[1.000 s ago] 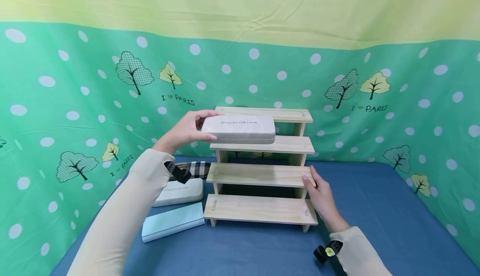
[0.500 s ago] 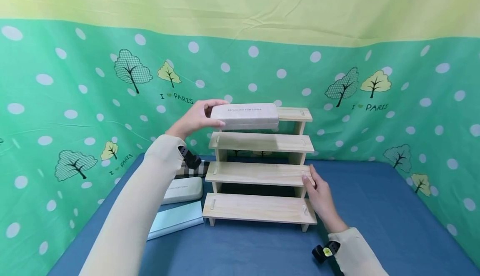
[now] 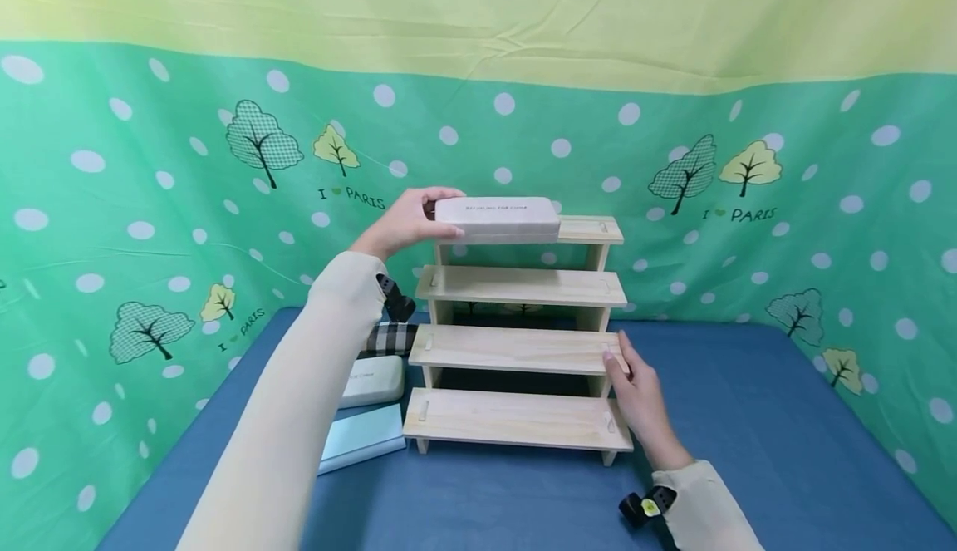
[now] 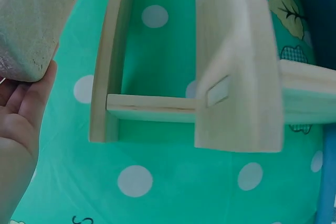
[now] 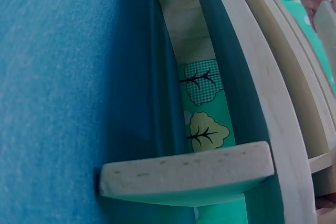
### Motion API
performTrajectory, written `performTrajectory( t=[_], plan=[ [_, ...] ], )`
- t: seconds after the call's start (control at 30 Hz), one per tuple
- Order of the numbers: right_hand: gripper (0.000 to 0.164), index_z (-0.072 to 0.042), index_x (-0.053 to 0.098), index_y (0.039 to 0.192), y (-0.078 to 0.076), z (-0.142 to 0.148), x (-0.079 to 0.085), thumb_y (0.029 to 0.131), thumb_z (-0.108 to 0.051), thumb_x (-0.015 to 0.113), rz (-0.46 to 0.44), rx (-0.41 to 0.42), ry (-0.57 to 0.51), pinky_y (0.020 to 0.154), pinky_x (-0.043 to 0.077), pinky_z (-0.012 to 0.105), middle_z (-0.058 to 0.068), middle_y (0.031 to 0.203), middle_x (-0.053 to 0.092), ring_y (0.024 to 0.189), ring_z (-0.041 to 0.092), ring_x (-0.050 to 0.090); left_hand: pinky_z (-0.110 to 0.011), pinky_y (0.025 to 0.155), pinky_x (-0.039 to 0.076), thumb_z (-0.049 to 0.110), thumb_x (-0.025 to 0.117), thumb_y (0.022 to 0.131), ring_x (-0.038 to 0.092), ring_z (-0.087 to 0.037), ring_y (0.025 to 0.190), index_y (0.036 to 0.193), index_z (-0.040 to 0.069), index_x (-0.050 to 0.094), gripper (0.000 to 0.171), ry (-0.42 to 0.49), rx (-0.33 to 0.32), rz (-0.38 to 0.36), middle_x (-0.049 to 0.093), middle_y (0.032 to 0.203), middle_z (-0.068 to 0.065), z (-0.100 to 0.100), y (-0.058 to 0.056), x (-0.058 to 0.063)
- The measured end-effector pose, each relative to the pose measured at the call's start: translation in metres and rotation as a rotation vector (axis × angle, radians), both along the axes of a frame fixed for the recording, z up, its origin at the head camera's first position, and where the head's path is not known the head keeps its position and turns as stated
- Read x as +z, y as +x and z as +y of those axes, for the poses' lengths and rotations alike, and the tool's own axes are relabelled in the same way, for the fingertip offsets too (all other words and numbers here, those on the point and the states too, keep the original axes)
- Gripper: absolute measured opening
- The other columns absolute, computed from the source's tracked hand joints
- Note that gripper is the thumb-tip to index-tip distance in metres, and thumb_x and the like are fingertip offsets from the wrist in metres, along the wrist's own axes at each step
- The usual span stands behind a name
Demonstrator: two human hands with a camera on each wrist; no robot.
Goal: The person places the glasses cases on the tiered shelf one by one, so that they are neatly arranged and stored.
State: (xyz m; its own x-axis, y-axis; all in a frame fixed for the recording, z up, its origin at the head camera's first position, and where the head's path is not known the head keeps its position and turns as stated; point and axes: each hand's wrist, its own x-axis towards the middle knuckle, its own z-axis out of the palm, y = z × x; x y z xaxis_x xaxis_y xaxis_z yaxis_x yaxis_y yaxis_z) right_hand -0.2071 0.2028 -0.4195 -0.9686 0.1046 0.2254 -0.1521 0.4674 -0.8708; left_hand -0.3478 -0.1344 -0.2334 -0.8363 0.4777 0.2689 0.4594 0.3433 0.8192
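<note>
My left hand [image 3: 407, 223] grips the left end of a pale grey glasses case [image 3: 501, 220] with printed lettering. The case overlaps the top tier of a four-step wooden display rack [image 3: 516, 347] in the head view. From the left wrist, the case [image 4: 37, 24] shows at the upper left, with fingers of the left hand [image 4: 21, 129] under its edge. At the rack's right side, my right hand [image 3: 641, 393] holds the end of the second tier from the bottom, thumb on top. The right wrist view catches mostly the rack's steps [image 5: 268, 93].
Left of the rack lie a light blue case [image 3: 362, 437], another pale case [image 3: 376, 380] and a black-and-white checked item [image 3: 391, 339]. They rest on a blue cloth [image 3: 748, 418]. Behind the rack hangs a green and yellow printed curtain [image 3: 553, 119].
My left hand has lifted the glasses case up and to the right, from in front of the upper tiers to the height of the top one. My right hand stays on the rack.
</note>
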Motion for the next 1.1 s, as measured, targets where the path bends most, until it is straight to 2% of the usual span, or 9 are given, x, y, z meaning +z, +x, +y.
performTrajectory(
  t=[0.27,0.67,0.9,1.1],
  plan=[
    [0.063,-0.002,0.020,0.149,0.002,0.001,0.000,0.100,-0.034,0.043,0.010,-0.001,0.006,0.104,0.031,0.047,0.018,0.153,0.021,0.138,0.034,0.024,-0.036,0.085,0.046,0.015,0.075,0.076,0.055,-0.023,0.102,0.127,0.007,0.056,0.056,-0.016,-0.007,-0.003,0.059,0.121,-0.011,0.010,-0.009,0.002],
    [0.061,-0.001,0.023,0.148,0.000,0.000,-0.003,0.100,-0.033,0.045,0.033,0.000,0.014,0.103,0.033,0.044,0.019,0.151,0.025,0.137,0.033,0.028,-0.038,0.089,0.044,0.017,0.076,0.074,0.053,-0.024,0.105,0.127,0.009,0.057,0.057,-0.025,0.029,-0.029,0.058,0.122,-0.009,0.017,-0.019,-0.010],
    [0.060,0.000,0.026,0.147,-0.002,0.002,-0.001,0.099,-0.032,0.046,0.061,-0.008,0.023,0.100,0.035,0.042,0.020,0.149,0.028,0.135,0.033,0.032,-0.041,0.090,0.043,0.021,0.075,0.075,0.051,-0.025,0.107,0.130,0.012,0.055,0.059,-0.052,0.019,-0.024,0.056,0.125,-0.008,0.019,-0.024,-0.004],
    [0.061,-0.001,0.025,0.147,-0.002,0.002,-0.003,0.099,-0.033,0.047,0.036,-0.001,0.009,0.101,0.035,0.041,0.019,0.150,0.027,0.136,0.032,0.031,-0.039,0.090,0.043,0.022,0.076,0.076,0.050,-0.024,0.109,0.135,0.011,0.051,0.065,-0.073,0.019,-0.049,0.053,0.128,-0.011,0.020,-0.031,-0.007]
  ],
)
